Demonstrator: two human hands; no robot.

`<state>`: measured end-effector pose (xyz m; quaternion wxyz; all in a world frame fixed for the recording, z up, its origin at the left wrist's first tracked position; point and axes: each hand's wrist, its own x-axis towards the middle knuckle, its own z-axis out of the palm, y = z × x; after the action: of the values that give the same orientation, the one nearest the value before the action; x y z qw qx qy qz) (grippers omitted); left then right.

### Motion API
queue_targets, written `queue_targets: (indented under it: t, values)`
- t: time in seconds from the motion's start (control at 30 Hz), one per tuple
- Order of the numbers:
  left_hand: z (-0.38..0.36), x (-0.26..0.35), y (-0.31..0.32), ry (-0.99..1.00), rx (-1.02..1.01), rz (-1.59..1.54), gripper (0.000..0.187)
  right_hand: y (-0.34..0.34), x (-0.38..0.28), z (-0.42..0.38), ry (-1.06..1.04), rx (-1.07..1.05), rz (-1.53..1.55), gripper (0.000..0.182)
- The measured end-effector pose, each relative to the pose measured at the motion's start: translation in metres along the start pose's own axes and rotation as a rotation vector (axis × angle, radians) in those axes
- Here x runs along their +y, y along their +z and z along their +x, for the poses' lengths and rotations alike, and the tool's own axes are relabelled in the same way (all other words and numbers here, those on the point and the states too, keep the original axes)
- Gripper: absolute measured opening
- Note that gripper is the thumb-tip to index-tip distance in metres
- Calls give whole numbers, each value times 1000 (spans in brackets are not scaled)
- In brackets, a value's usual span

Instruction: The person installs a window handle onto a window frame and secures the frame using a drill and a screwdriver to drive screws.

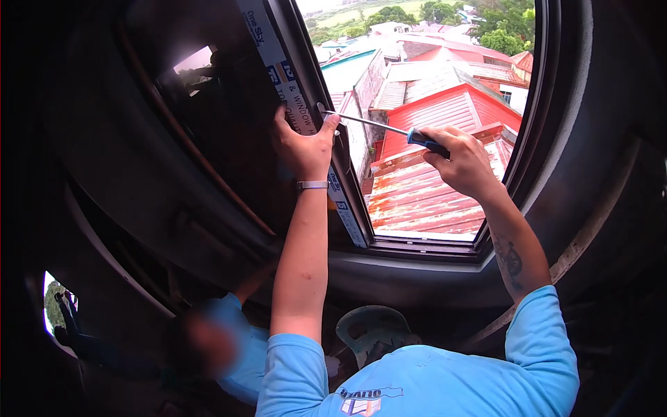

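Two hands are seen in the head view, both raised to a window frame [347,201]. The screwdriver [399,132] is gripped in the right hand [462,163], fingers wrapped closed round its blue handle, so the shaft is levelled at the frame. Its tip lies just beyond the left hand's fingertips [332,124]. The left hand [302,149] is pressed against the stickered frame strip, apparently steadying it; nothing is enclosed.
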<state>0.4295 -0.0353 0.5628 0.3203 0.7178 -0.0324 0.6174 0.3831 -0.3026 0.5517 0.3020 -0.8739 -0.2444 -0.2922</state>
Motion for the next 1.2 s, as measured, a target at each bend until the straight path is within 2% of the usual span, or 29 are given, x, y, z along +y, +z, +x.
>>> queue_targets:
  t: [0.1, 0.27, 0.33, 0.37, 0.5, 0.57, 0.73, 0.8, 1.0, 1.07, 1.13, 1.2]
  values:
    - [-1, -4, 2, -17, -5, -39, 78, -2, 4, 6, -72, 46, -17, 37]
    - [-5, -9, 8, -42, 30, -89, 79, -15, 15, 37, -645, 462, -593, 35]
    - [-6, -13, 9, -70, 3, -140, 75, -17, 21, 44, -673, 429, -640, 33]
    - [-5, -9, 8, -24, 24, -113, 71, -17, 22, 48, -709, 396, -680, 31]
    - [-9, -16, 14, 5, 74, -119, 70, -25, 11, 58, -634, 243, -650, 28]
    - [-11, -21, 21, -41, 67, -294, 68, -26, 11, 61, -615, 203, -621, 28]
    - [-13, -26, 22, -50, 69, -307, 66, -34, 5, 71, -474, -25, -502, 30]
    - [-13, -27, 24, -36, 73, -317, 65, -35, 4, 74, -448, -50, -459, 31]
    - [-20, -21, 18, -54, 37, -278, 66, -38, 4, 75, -358, -154, -347, 32]
    - [-38, -6, 4, 12, 106, -39, 67, -43, 1, 73, -356, -158, -333, 30]
    - [-78, -1, -11, -181, -10, -193, 61, -53, 1, 68, -360, -123, -384, 31]
    - [-106, 2, -26, -334, -381, -316, 47, -61, 13, 58, -270, -17, -351, 29]
